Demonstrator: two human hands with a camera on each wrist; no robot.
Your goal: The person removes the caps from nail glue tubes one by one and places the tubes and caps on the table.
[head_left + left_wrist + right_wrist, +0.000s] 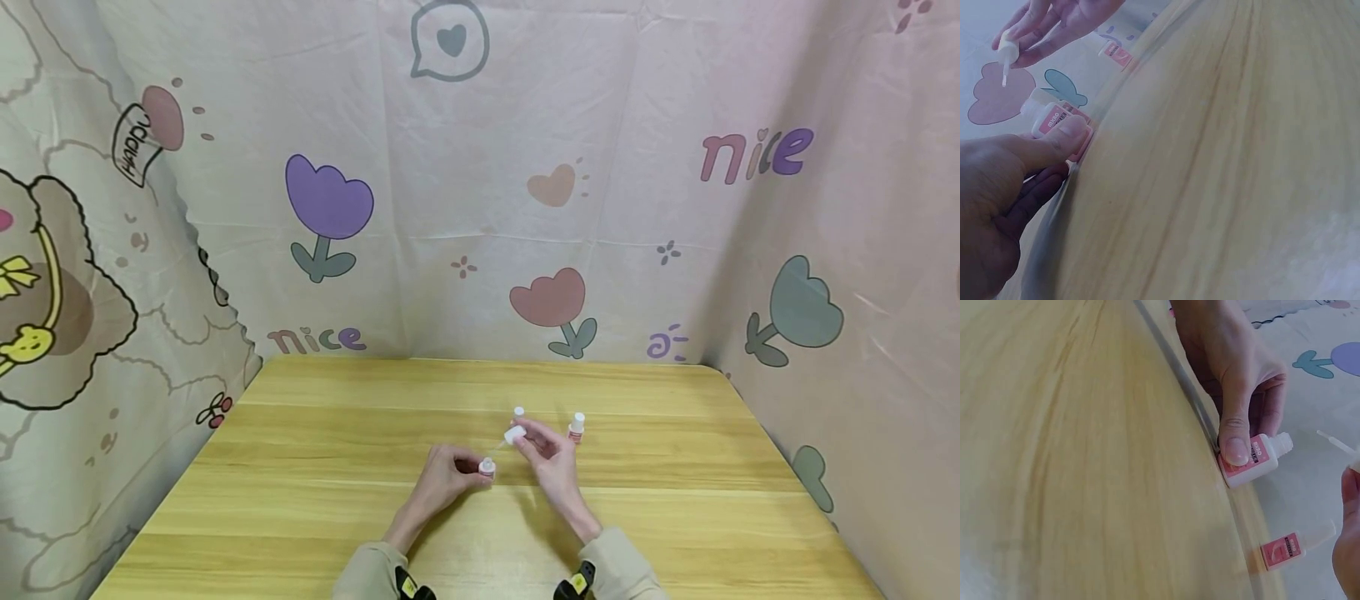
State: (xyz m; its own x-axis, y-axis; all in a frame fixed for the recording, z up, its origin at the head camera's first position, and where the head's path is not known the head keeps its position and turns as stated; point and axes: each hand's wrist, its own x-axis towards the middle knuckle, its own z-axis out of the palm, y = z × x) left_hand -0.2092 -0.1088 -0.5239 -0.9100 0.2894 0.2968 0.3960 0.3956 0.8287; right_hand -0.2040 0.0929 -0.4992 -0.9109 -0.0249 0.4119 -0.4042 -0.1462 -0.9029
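Note:
My left hand (446, 477) pinches a small white bottle (487, 468) with a pink label between thumb and fingers. The bottle stands uncapped on the table, its threaded neck (1282, 444) exposed in the right wrist view. Up and to the right of it, my right hand (553, 462) holds a white brush cap (514, 434) by its top. A thin brush (1005, 76) sticks out of the cap, pointing down in the left wrist view, apart from the bottle's mouth.
Two more small bottles stand farther back on the wooden table (315, 450): one white-capped bottle (576, 428) right of my right hand, and another bottle (519, 412) partly hidden behind its fingers. A patterned cloth (450, 292) hangs behind the table's far edge.

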